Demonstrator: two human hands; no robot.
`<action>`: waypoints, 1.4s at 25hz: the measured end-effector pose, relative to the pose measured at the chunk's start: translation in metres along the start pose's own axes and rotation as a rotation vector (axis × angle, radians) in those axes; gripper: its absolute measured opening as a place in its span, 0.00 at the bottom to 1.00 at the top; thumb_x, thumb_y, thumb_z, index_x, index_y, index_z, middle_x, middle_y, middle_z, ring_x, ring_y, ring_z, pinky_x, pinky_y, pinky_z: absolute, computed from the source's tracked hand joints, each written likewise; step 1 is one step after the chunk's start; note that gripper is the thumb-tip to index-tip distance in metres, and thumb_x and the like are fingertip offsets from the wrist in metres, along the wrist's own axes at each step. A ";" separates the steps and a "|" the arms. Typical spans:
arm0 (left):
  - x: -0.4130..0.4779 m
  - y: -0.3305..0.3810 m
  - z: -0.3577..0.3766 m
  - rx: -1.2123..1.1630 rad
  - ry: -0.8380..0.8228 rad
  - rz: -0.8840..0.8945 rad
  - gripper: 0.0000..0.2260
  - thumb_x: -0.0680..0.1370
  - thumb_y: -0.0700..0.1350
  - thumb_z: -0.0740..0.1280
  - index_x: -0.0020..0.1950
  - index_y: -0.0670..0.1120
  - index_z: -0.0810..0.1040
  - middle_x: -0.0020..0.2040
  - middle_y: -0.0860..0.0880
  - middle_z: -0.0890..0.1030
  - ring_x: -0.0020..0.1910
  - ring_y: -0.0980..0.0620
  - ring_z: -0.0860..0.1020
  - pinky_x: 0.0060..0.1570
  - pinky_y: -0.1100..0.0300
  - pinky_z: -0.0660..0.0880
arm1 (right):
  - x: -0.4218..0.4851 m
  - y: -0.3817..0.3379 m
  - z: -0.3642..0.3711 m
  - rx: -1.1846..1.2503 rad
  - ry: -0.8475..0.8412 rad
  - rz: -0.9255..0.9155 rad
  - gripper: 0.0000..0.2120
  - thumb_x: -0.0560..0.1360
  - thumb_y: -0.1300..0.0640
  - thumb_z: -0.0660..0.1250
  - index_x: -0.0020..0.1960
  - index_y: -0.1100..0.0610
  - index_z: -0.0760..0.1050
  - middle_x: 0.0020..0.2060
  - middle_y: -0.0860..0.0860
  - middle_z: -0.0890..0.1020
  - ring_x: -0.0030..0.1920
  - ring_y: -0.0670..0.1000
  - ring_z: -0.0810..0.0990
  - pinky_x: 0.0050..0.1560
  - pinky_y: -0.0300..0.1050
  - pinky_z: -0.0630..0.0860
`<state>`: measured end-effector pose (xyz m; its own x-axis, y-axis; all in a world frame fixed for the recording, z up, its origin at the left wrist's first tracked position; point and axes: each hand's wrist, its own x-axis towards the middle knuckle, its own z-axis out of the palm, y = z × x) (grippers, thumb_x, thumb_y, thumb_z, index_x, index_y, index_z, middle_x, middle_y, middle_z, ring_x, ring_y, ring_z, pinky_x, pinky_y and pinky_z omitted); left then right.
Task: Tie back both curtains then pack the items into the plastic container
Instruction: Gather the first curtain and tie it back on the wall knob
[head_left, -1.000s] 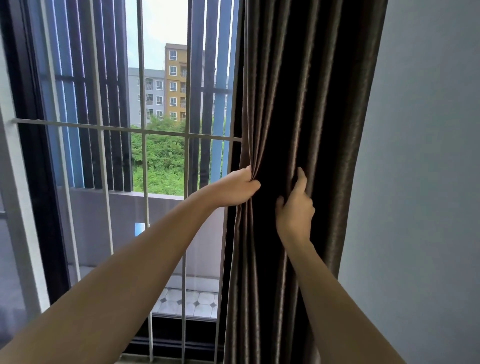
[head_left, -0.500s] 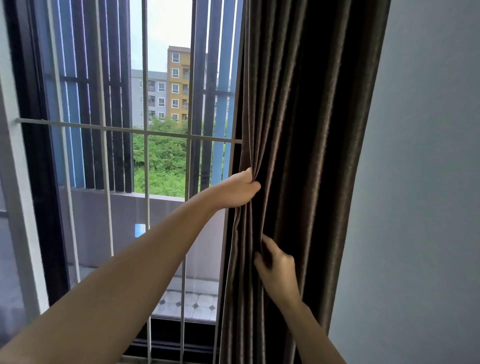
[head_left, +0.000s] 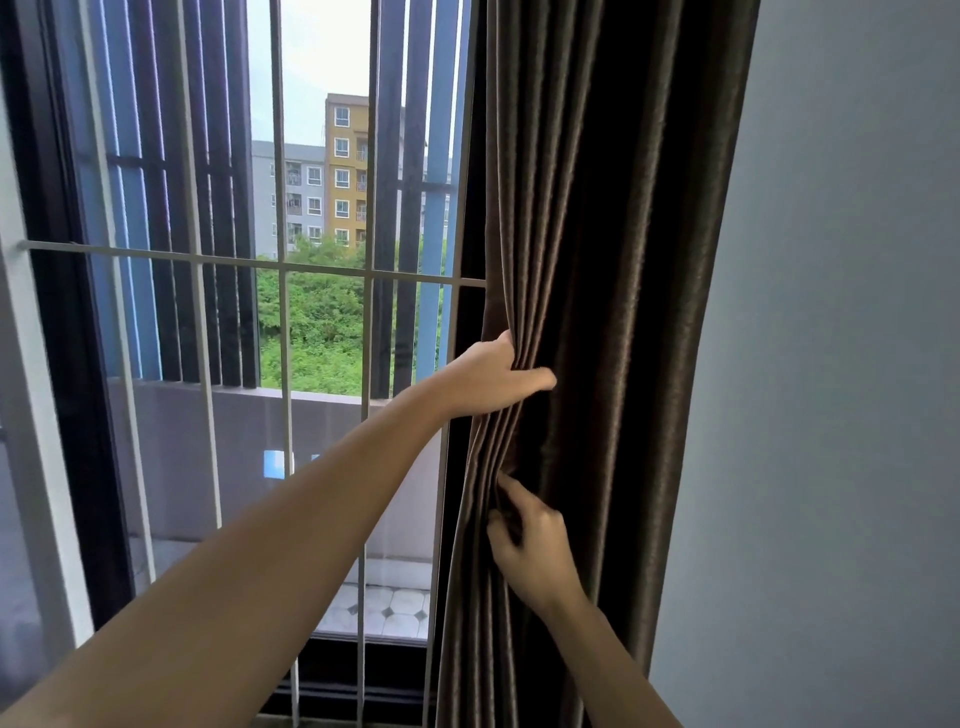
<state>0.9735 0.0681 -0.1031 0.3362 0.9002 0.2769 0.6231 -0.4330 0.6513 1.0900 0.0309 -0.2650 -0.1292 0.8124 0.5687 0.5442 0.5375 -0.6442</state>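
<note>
Gripping the bunched inner edge of the dark brown curtain (head_left: 623, 208), the left hand (head_left: 493, 376) has its fingers curled behind the folds and its thumb laid across the front. Below it, the right hand (head_left: 535, 551) has its curled fingers tucked into the pleats, pinching a fold, with one finger pointing up. The curtain hangs with its long axis upright, running from the top of the view to the bottom, its top a little further right than its foot. It stands between the window grille (head_left: 280, 266) on the left and the pale grey wall (head_left: 831, 364) on the right. Beyond the bars lie trees (head_left: 322, 332) and apartment blocks (head_left: 345, 171).
</note>
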 end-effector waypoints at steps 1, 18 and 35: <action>0.001 0.001 0.001 0.031 0.025 0.015 0.25 0.75 0.51 0.63 0.67 0.40 0.64 0.47 0.43 0.79 0.44 0.48 0.79 0.47 0.53 0.78 | 0.000 -0.002 -0.005 -0.041 0.000 -0.026 0.20 0.75 0.62 0.64 0.67 0.58 0.72 0.61 0.51 0.78 0.61 0.46 0.76 0.63 0.36 0.71; 0.000 -0.009 0.001 -0.061 0.048 0.001 0.28 0.77 0.46 0.55 0.76 0.46 0.52 0.47 0.45 0.79 0.40 0.52 0.75 0.43 0.57 0.73 | 0.017 -0.007 -0.027 -0.080 0.170 0.020 0.27 0.76 0.67 0.62 0.72 0.52 0.64 0.61 0.50 0.79 0.58 0.47 0.79 0.63 0.47 0.75; -0.006 0.015 0.016 0.046 0.099 0.054 0.28 0.76 0.48 0.64 0.73 0.44 0.58 0.42 0.48 0.76 0.39 0.53 0.77 0.37 0.61 0.75 | -0.014 -0.007 -0.025 -0.050 -0.053 0.029 0.26 0.73 0.65 0.64 0.71 0.55 0.66 0.58 0.49 0.77 0.60 0.43 0.74 0.63 0.31 0.69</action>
<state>0.9921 0.0553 -0.1066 0.3000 0.8748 0.3804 0.6388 -0.4804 0.6010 1.1093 0.0100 -0.2557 -0.1552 0.8391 0.5214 0.5892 0.5023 -0.6329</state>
